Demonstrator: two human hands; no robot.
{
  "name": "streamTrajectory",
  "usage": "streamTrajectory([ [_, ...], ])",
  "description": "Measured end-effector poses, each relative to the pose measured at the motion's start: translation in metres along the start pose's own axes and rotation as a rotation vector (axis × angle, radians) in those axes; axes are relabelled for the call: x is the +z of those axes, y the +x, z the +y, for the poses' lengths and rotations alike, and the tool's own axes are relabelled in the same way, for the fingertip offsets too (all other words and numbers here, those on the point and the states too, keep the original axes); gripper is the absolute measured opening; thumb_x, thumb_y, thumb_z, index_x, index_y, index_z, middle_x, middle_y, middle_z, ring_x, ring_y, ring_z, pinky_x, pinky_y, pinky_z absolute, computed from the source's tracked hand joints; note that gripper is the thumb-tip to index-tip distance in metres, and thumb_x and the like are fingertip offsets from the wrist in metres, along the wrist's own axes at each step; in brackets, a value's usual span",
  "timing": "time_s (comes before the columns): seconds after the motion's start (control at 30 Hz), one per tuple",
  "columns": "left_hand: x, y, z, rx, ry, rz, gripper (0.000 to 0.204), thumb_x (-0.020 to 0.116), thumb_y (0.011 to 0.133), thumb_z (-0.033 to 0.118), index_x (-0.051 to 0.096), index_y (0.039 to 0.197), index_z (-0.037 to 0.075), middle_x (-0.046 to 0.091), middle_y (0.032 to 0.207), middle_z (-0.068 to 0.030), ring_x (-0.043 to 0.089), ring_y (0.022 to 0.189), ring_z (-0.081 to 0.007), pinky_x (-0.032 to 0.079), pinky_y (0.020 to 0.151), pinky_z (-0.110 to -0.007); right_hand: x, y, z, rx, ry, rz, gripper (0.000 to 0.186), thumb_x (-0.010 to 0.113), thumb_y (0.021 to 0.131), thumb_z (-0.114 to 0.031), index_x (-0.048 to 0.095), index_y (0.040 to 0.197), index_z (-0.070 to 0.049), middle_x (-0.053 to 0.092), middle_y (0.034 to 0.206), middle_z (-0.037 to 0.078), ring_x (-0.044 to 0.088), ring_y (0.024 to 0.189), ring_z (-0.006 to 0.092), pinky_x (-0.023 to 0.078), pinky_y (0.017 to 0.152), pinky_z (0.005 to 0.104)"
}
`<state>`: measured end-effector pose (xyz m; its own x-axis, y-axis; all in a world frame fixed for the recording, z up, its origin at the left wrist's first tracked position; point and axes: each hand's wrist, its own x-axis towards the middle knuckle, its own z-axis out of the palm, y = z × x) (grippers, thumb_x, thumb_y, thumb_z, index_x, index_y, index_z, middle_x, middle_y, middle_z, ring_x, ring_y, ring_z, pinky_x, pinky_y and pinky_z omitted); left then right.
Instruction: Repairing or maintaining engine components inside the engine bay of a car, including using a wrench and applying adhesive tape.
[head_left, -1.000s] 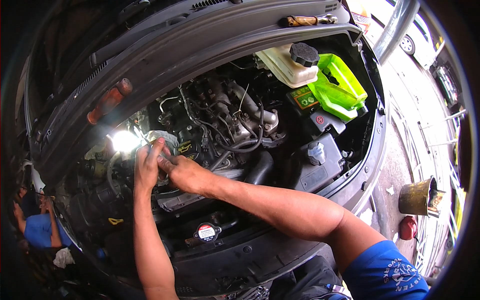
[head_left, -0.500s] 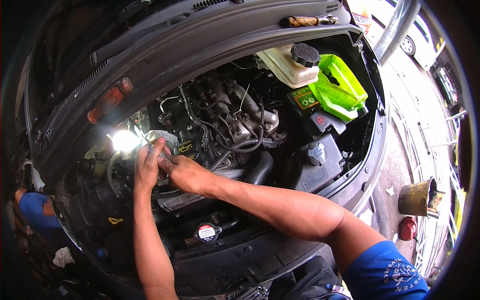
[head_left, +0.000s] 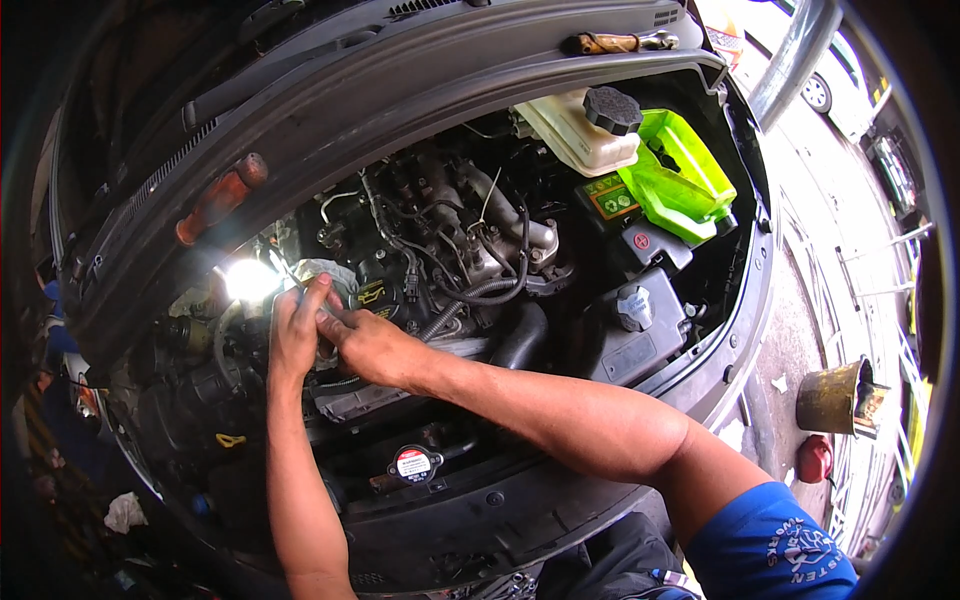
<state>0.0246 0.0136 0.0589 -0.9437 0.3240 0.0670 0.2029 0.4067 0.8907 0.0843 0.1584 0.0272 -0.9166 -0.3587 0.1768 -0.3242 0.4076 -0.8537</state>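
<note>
Both my hands meet over the left part of an open engine bay. My left hand [head_left: 294, 335] is closed, its fingers pointing up beside a bright lamp [head_left: 250, 281]. A thin, metallic-looking piece [head_left: 283, 268] sticks out above its fingertips; its kind cannot be made out. My right hand [head_left: 372, 348] reaches in from the right, closed, its fingertips against the left hand. Whatever it grips is hidden. Just right of the fingers sits a black oil filler cap [head_left: 372, 294], with a pale crumpled rag [head_left: 326, 272] behind it.
An orange-handled tool [head_left: 220, 200] and a wood-handled tool [head_left: 620, 42] lie on the far cowl. A bright green cut container [head_left: 680, 170] stands by the white reservoir [head_left: 575, 130]. Nearer are the radiator cap [head_left: 414, 464] and yellow dipstick loop [head_left: 230, 440]. A bucket [head_left: 828, 398] stands at right.
My hands stay in nearly the same place and grip. At the far left edge, another person's blue sleeve and arm have moved from where they were.
</note>
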Motion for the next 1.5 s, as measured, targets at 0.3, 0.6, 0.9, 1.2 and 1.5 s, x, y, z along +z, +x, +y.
streamTrajectory([
  [0.3, -0.004, 0.001, -0.003, -0.009, 0.018, 0.007, 0.051, 0.057, 0.101, 0.045, 0.066, 0.077, 0.001, 0.059, 0.064, -0.0029, 0.055, 0.06, -0.0121, 0.042, 0.057, -0.03, -0.005, 0.001, -0.008, 0.283, 0.455, -0.039, 0.07, 0.042, 0.108, -0.053, 0.057, 0.14, 0.007, 0.07, 0.107, 0.025, 0.068, 0.099, 0.0309, 0.049, 0.092, 0.0392],
  [0.6, -0.01, -0.004, -0.007, -0.041, 0.025, -0.024, 0.051, 0.059, 0.101, 0.044, 0.065, 0.079, -0.001, 0.06, 0.065, -0.0055, 0.059, 0.064, -0.0148, 0.046, 0.063, -0.034, -0.013, -0.004, -0.026, 0.521, 0.605, -0.063, 0.067, 0.046, 0.109, -0.053, 0.059, 0.129, 0.01, 0.06, 0.085, 0.004, 0.046, 0.068, 0.0105, 0.041, 0.062, 0.0279],
  [0.9, -0.011, -0.005, 0.0, -0.087, -0.02, -0.095, 0.059, 0.06, 0.101, 0.051, 0.068, 0.081, -0.003, 0.062, 0.063, -0.0138, 0.062, 0.064, -0.0241, 0.048, 0.067, -0.039, -0.021, -0.007, -0.039, 0.712, 0.734, -0.099, 0.061, 0.048, 0.108, -0.04, 0.053, 0.142, 0.01, 0.061, 0.081, 0.006, 0.054, 0.071, 0.0124, 0.044, 0.066, 0.0307],
  [1.2, 0.002, -0.016, -0.056, 0.581, 0.481, -0.053, 0.051, 0.063, 0.097, 0.009, 0.055, 0.147, 0.01, 0.051, 0.086, -0.0159, 0.057, 0.073, -0.0307, 0.049, 0.06, -0.043, -0.012, -0.014, -0.045, 0.649, 0.714, -0.148, 0.042, 0.051, 0.107, -0.031, 0.058, 0.126, 0.006, 0.056, 0.076, 0.002, 0.051, 0.06, 0.0096, 0.044, 0.056, 0.0273],
  [1.5, -0.003, -0.004, 0.016, -0.119, 0.302, -0.257, 0.067, 0.056, 0.103, 0.052, 0.061, 0.079, -0.011, 0.062, 0.074, -0.0321, 0.065, 0.074, -0.0485, 0.049, 0.067, -0.053, -0.003, -0.021, -0.045, 0.63, 0.93, -0.213, 0.028, 0.051, 0.108, -0.019, 0.052, 0.127, 0.003, 0.068, 0.093, 0.01, 0.072, 0.086, 0.0196, 0.056, 0.08, 0.0321],
])
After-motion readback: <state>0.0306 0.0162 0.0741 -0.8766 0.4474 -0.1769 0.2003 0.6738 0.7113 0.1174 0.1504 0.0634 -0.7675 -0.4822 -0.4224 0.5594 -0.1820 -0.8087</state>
